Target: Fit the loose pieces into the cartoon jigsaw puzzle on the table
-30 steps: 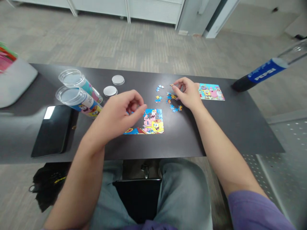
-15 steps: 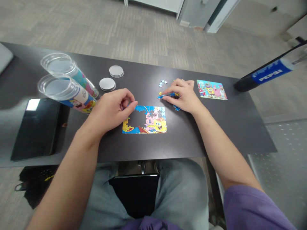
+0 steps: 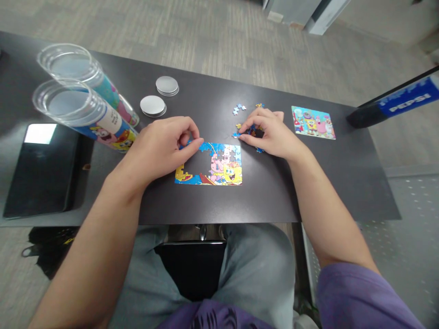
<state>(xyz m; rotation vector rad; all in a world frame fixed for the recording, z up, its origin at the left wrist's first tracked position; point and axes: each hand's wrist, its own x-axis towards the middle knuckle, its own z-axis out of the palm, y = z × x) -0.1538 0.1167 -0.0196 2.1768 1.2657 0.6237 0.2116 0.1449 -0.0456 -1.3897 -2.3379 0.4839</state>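
Note:
A partly assembled jigsaw puzzle (image 3: 232,172) lies before me, with a dark gap in its middle left where the tabletop shows through. My left hand (image 3: 168,141) rests over its upper left corner, fingers curled and thumb against the index finger; whether anything is pinched there is hidden. To the right of the puzzle, my right hand (image 3: 269,132) has its thumb and fingertips closed at a blue puzzle piece (image 3: 236,135). More loose pieces lie under and around that hand, partly covered by it. Some pale blue pieces (image 3: 239,108) are just beyond it.
A picture card (image 3: 313,122) lies right of my right hand. Two clear-lidded printed canisters (image 3: 113,119) stand at left, near stacked white discs (image 3: 152,105) and a black tablet (image 3: 41,173). A dark cylinder with a Pepsi label (image 3: 408,103) is at the table's (image 3: 343,183) right end.
The view has shifted slightly, so the table things sit a little differently in the picture. My right fingertips stay at the loose pieces; my left hand stays by the puzzle's corner.

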